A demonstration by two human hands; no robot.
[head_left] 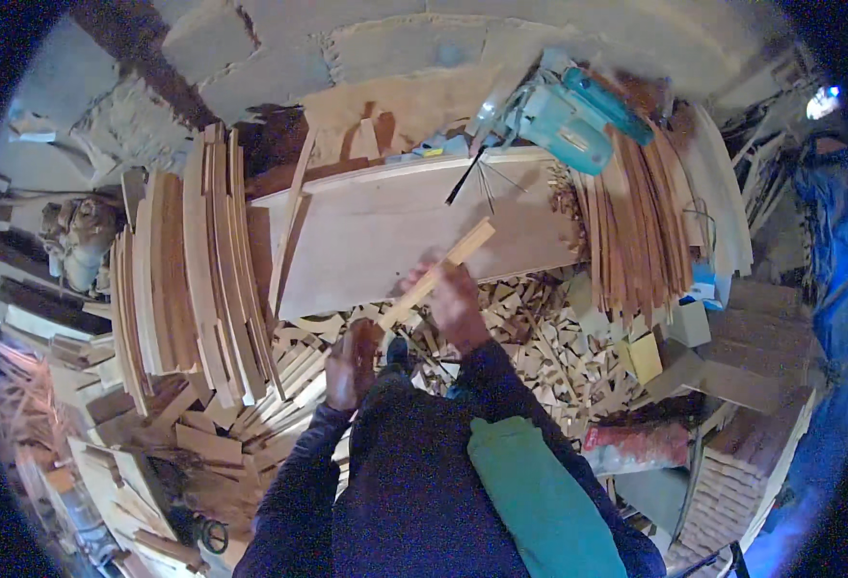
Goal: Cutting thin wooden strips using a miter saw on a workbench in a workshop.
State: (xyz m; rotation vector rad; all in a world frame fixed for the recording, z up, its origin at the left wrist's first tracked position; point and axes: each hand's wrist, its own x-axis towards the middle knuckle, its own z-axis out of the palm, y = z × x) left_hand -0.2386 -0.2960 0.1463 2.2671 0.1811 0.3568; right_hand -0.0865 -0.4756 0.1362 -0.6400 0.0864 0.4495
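My right hand [455, 301] grips a short wooden strip [440, 273] that slants up to the right over the front edge of a wide wooden board [385, 231]. My left hand [352, 364] hangs lower, over a heap of offcuts, fingers curled; the blur hides whether it holds anything. A teal power saw [569, 120] rests at the board's far right corner.
A stack of long curved wooden slats [193, 279] lies to the left, another bundle of slats [636, 231] to the right. Small wood offcuts [530, 337] cover the floor under the board. Blocks and bricks [732, 462] are piled at the right.
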